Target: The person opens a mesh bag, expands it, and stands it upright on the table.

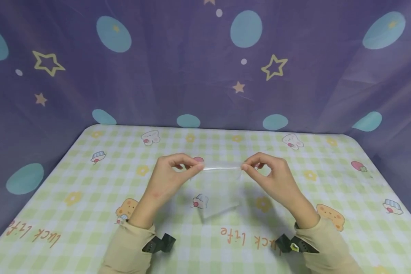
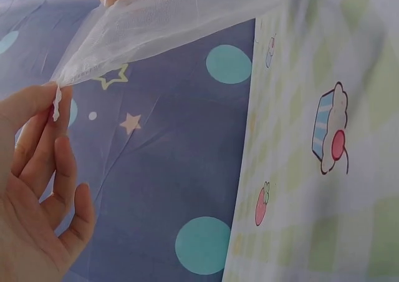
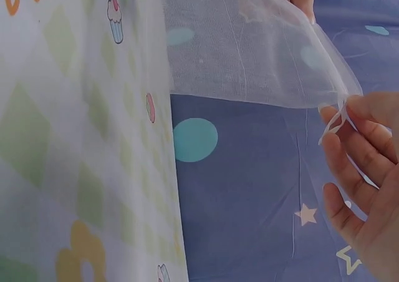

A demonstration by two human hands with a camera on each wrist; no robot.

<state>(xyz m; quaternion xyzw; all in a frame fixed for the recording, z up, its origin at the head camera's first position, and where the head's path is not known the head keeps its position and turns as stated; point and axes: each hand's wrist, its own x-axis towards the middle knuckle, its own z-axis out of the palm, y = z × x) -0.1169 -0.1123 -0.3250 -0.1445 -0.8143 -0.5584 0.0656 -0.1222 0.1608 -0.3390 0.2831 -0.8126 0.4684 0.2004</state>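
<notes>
A sheer white mesh drawstring bag (image 1: 222,188) is stretched by its top edge between both hands, its body hanging over the table. My left hand (image 1: 172,175) pinches one top corner between thumb and index finger. At the opposite corner, my right hand (image 1: 272,177) pinches the edge in the same way. In the left wrist view a short white string end (image 2: 57,104) dangles below the left fingertips, the other fingers loosely bent. The right wrist view shows a looped white drawstring (image 3: 333,127) at the right fingertips and the bag's fine mesh (image 3: 249,51) spread flat.
Under the hands lies a green-and-white checked tablecloth (image 1: 106,182) printed with cupcakes, flowers, bears and lettering. A purple curtain (image 1: 178,72) with stars and teal ovals rises behind the table. Dark straps with small black devices (image 1: 168,242) sit on both sleeved wrists.
</notes>
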